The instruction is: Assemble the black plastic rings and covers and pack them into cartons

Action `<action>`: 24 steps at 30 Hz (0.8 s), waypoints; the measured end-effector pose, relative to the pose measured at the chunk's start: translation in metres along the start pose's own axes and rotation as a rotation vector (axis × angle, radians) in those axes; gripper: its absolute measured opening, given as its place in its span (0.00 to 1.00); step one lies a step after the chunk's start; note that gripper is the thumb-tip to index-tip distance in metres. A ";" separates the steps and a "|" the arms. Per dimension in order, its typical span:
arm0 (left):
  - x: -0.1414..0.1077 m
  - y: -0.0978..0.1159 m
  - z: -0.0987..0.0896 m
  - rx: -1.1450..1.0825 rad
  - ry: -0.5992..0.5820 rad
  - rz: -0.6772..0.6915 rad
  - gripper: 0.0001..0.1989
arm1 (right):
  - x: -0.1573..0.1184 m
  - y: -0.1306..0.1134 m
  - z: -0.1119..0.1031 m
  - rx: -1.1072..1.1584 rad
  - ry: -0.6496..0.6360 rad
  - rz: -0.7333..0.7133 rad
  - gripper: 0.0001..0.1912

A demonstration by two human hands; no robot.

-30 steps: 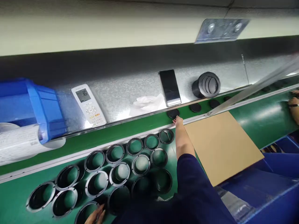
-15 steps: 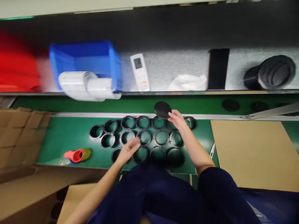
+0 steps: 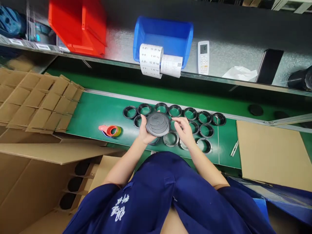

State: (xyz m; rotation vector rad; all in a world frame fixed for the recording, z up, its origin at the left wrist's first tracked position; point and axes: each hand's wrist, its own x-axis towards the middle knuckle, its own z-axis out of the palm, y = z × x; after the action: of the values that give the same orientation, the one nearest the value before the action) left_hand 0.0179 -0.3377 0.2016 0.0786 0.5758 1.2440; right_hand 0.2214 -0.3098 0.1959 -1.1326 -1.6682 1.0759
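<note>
My left hand [image 3: 145,131] is closed round the left edge of a black round cap [image 3: 158,124], with curved lines and a small square mark on its face. The cap is held above the rows of black rings and hides some of them. Just right of it is my right hand [image 3: 184,130], fingers bent and apart with nothing in them. Whether its fingertips touch the cap's edge I cannot tell. Several black rings [image 3: 204,145] lie in rows on the green table [image 3: 90,112] beneath and around both hands.
A red and yellow tape roll [image 3: 112,131] lies to the left, near cardboard dividers [image 3: 41,100] and an open carton [image 3: 36,182]. At right are a cutter knife [image 3: 234,148] and a cardboard sheet [image 3: 273,152]. The shelf above holds a blue bin [image 3: 165,31], label rolls [image 3: 151,61] and a remote [image 3: 203,58].
The black cap has passed from my right hand to my left and come down nearer my body. My right hand has let go. The view has swung to the left.
</note>
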 end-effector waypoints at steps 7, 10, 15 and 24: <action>-0.039 0.000 -0.012 0.011 0.017 -0.104 0.42 | -0.014 -0.016 0.029 -0.410 -0.144 -0.331 0.23; -0.045 0.002 -0.023 0.075 -0.042 -0.173 0.43 | -0.024 -0.013 0.036 -0.489 -0.179 -0.319 0.25; -0.048 -0.001 -0.034 0.156 -0.164 -0.332 0.47 | -0.035 -0.019 0.037 -0.438 -0.200 -0.295 0.34; -0.042 -0.007 -0.016 0.141 -0.108 -0.392 0.49 | -0.055 -0.038 0.013 -0.096 -0.034 0.018 0.40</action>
State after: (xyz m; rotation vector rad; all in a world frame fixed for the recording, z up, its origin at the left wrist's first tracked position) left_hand 0.0083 -0.3823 0.2009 0.1431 0.5530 0.8134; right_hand 0.2139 -0.3733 0.2188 -1.1986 -1.7558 1.0414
